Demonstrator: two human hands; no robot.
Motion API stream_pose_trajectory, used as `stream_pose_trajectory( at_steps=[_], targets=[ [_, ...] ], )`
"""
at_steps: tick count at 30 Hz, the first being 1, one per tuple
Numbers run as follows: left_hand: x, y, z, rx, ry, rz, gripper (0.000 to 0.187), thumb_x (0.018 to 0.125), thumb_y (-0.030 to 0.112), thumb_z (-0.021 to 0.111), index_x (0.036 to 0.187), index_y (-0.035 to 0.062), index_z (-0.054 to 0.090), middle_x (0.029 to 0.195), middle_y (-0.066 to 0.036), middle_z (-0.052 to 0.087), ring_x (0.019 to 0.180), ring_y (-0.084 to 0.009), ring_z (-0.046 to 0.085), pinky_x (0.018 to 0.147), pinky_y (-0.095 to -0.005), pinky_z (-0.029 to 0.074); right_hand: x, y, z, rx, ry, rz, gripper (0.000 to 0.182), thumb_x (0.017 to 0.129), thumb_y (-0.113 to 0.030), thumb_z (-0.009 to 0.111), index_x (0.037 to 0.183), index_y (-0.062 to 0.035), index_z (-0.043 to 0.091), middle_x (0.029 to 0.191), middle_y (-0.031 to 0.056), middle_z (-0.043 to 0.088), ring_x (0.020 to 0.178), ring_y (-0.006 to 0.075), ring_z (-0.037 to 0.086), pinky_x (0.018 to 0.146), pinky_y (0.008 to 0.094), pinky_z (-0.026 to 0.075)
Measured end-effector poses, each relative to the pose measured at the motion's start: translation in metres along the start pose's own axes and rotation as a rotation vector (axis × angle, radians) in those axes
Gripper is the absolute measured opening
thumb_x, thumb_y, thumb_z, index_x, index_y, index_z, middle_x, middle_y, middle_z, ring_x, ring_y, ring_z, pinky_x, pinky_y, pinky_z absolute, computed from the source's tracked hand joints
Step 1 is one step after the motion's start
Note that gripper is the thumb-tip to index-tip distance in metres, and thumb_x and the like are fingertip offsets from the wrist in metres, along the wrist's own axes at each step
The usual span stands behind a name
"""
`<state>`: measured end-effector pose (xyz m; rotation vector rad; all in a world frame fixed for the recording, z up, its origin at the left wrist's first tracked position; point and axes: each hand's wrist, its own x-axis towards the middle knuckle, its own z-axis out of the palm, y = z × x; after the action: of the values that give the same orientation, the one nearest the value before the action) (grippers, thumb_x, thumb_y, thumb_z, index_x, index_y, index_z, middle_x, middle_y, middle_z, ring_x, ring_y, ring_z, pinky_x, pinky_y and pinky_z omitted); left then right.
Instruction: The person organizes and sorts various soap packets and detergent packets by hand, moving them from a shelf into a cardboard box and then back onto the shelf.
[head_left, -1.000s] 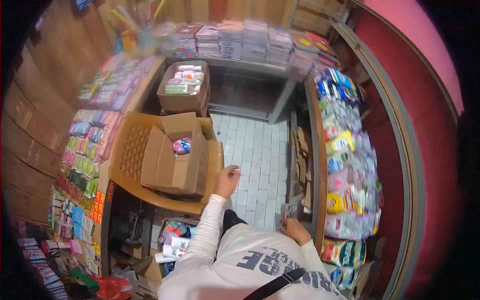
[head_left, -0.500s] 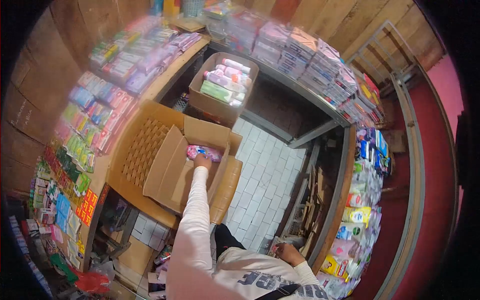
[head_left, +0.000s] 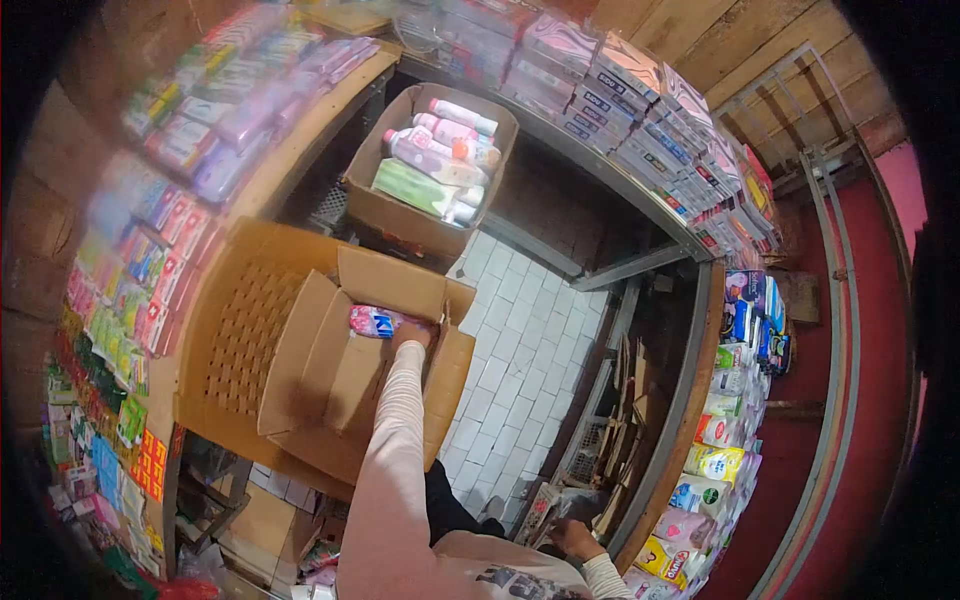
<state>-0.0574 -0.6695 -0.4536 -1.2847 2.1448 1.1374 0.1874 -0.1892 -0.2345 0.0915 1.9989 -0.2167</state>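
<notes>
My left hand (head_left: 412,333) reaches down into an open cardboard box (head_left: 335,385) and is closed on the right end of a pink packet (head_left: 374,321) with large blue letters. The packet lies against the box's far inner wall, and my fingers are partly hidden. Low on the right, beside the lower shelf, hangs my right hand (head_left: 574,541) with its fingers curled in. Whether anything is inside those fingers I cannot make out.
The box rests on a brown woven-back chair (head_left: 240,330). Behind it stands a carton (head_left: 400,225) of pink, white and green bottles. Stacked small boxes (head_left: 610,95) line the back counter; bagged packets (head_left: 700,465) line the right one. White tiles (head_left: 520,360) cover the floor.
My left hand has shifted to the packet's right end, uncovering its blue lettering. The view has moved so that the chair and box appear further left; my right hand appears slightly lower.
</notes>
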Motion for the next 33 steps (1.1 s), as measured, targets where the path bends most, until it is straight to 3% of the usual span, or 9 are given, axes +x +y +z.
stream_pose_trajectory(
  at_steps=[5,14,20,21,22,23,25,29,33],
  targets=[
    [-0.004,0.01,-0.002,0.122,0.015,-0.045,0.05,0.074,0.041,0.077,0.106,0.0026,0.071,0.117,-0.02,0.066,0.11,-0.033,0.065,0.093,-0.0417,0.052,-0.01,-0.011,-0.008,0.017,-0.027,0.031,0.045,0.089,-0.037,0.062,0.119,-0.0037,0.066,0.102,0.0236,0.069,0.097,0.0392,0.067,0.086,0.0428,0.053],
    [0.02,-0.011,0.048,-0.016,0.235,0.114,0.035,0.082,0.033,0.059,0.095,0.0028,0.072,0.097,-0.024,0.069,0.094,-0.0401,0.067,0.083,-0.048,0.053,0.028,0.049,0.014,0.015,-0.024,0.035,0.047,0.089,-0.036,0.063,0.123,-0.0034,0.064,0.101,0.0231,0.07,0.098,0.0342,0.069,0.086,0.0399,0.053],
    [-0.011,-0.04,0.02,-0.119,0.293,0.185,0.034,0.083,0.033,0.058,0.086,0.0028,0.073,0.086,-0.024,0.069,0.087,-0.0415,0.068,0.08,-0.0497,0.052,0.027,0.032,-0.006,0.094,0.059,-0.039,0.047,0.089,-0.037,0.063,0.121,-0.0029,0.064,0.099,0.0239,0.07,0.096,0.0352,0.069,0.084,0.04,0.053],
    [0.01,-0.068,0.027,-0.083,0.307,0.089,0.038,0.085,0.039,0.058,0.087,0.0031,0.072,0.084,-0.023,0.069,0.084,-0.0407,0.068,0.079,-0.0494,0.052,0.03,0.034,-0.005,0.084,0.087,-0.085,0.046,0.09,-0.037,0.063,0.12,-0.0026,0.065,0.098,0.0236,0.07,0.096,0.0352,0.069,0.083,0.0401,0.053],
    [-0.046,-0.043,-0.027,-0.457,0.175,-0.066,0.043,0.087,0.043,0.058,0.085,0.0023,0.072,0.08,-0.02,0.07,0.076,-0.0358,0.07,0.072,-0.0471,0.054,0.032,0.035,-0.005,0.073,0.114,-0.13,0.046,0.09,-0.037,0.063,0.119,-0.0023,0.065,0.098,0.0232,0.07,0.096,0.0352,0.069,0.083,0.0402,0.053],
    [0.054,-0.13,0.024,-0.409,0.285,0.06,0.027,0.088,0.024,0.056,0.081,0.0022,0.07,0.074,-0.014,0.069,0.063,-0.0228,0.065,0.059,-0.0405,0.051,0.031,0.034,-0.005,0.062,0.142,-0.174,0.045,0.09,-0.037,0.063,0.118,-0.002,0.065,0.097,0.0229,0.071,0.096,0.0351,0.069,0.083,0.0403,0.053],
    [0.005,-0.132,-0.03,-0.927,0.203,0.086,0.026,0.096,0.026,0.05,0.084,0.005,0.06,0.067,-0.005,0.06,0.054,-0.0144,0.057,0.046,-0.0293,0.046,0.025,0.026,-0.009,0.122,0.15,-0.141,0.045,0.09,-0.036,0.063,0.117,-0.0007,0.065,0.096,0.0221,0.071,0.093,0.0369,0.068,0.082,0.0412,0.053],
    [-0.089,-0.113,-0.078,-1.015,0.277,0.432,0.023,0.095,0.018,0.05,0.079,0.0058,0.06,0.064,-0.001,0.055,0.05,-0.0116,0.051,0.043,-0.0271,0.04,0.02,0.031,-0.007,0.081,0.283,-0.251,0.045,0.089,-0.033,0.064,0.119,0.0006,0.063,0.098,0.0224,0.07,0.092,0.0379,0.068,0.082,0.0416,0.053],
    [-0.244,-0.039,-0.101,-0.506,0.566,0.718,0.019,0.091,0.01,0.052,0.076,-0.0004,0.06,0.065,-0.009,0.06,0.061,-0.0183,0.054,0.055,-0.0363,0.043,-0.028,-0.003,-0.033,0.222,0.417,-0.385,0.044,0.089,-0.031,0.064,0.12,0.0014,0.062,0.1,0.0228,0.07,0.094,0.0367,0.067,0.083,0.0418,0.053]
  ],
)
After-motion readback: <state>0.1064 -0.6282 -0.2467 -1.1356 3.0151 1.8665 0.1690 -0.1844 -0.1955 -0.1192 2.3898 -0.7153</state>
